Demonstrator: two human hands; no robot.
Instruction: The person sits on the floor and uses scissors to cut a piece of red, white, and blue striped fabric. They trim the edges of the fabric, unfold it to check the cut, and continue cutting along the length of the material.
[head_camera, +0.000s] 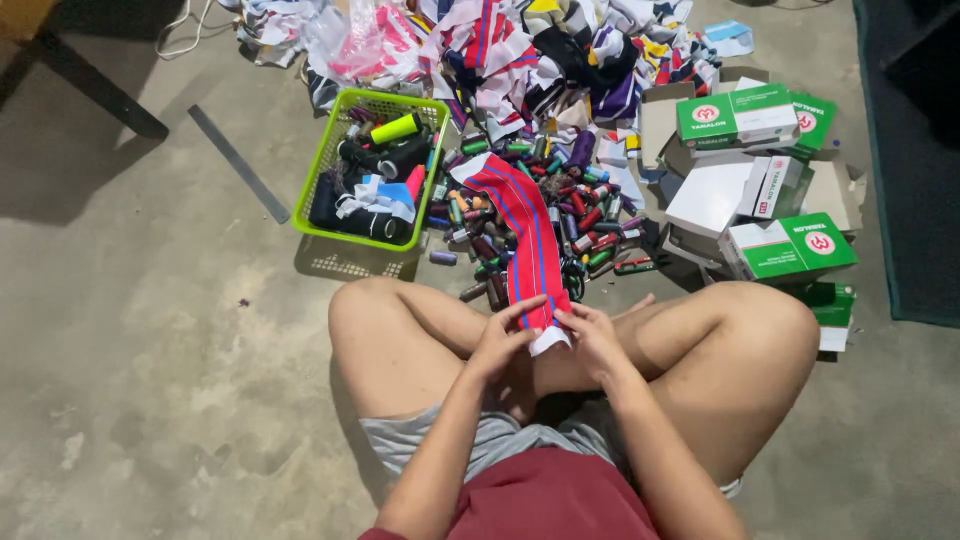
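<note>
while both hands, left hand (497, 343) and right hand (592, 338), pinch the near end of the red blue-striped fabric strip (524, 235) over the lap, it trails onto the floor (150, 330) across the thread spools (560, 200); smoothing it seems in hand, needing an even pull.

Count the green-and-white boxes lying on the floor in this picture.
4, all on the right: one at the top, one at its right end, one lower down, and one partly hidden by the knee. More may be hidden.
</note>
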